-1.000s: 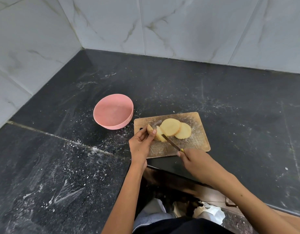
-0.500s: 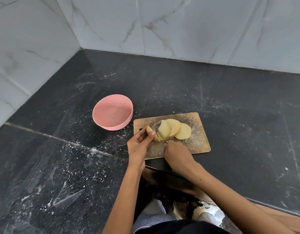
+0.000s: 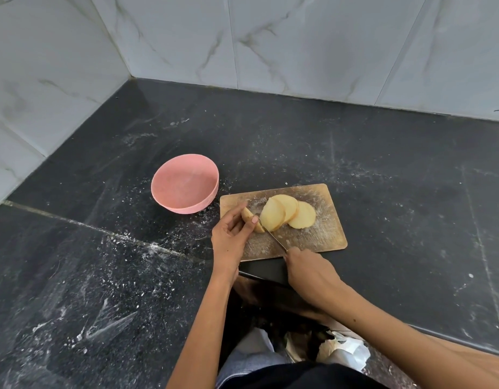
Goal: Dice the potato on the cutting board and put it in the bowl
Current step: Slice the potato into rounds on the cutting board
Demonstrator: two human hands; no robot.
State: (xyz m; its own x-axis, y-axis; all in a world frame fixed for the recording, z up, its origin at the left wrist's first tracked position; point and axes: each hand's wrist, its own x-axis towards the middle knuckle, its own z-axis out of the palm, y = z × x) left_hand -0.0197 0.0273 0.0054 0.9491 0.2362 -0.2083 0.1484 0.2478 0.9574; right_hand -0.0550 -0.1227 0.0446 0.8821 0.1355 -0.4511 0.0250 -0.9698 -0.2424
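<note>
A: What fills most of the frame?

B: A black, speckled tabletop [image 3: 383,164], dusted with white smears, runs from the lower left to the right edge. Pale marble wall tiles [image 3: 299,37] meet in a corner across the top.

A: And on it?

B: A pink bowl [image 3: 184,183] sits just left of centre, upright, close to the upper left corner of a wooden cutting board [image 3: 324,234]; I cannot tell whether the two touch. The board lies at the centre of the frame, near the tabletop's front edge.

A: Where is the potato?

B: On the left half of the board. Three round potato slices [image 3: 289,213] lean on one another, overlapping, fanned toward the right. Left of them sits the uncut potato end piece [image 3: 249,217].

A: The hands?

B: The left hand [image 3: 230,234] comes up from the bottom centre; its grip is closed on the end piece, thumb and fingers pinching it against the board. The right hand [image 3: 310,269] sits at the board's near edge, its grip curled round the handle of a knife [image 3: 275,238], so the handle is hidden.

A: And the blade?

B: Thin, running diagonally up and to the left from the right hand, its tip between the end piece and the nearest slice.

A: Anything below?

B: At the bottom edge, clothing and a crumpled white plastic bag [image 3: 346,352].
</note>
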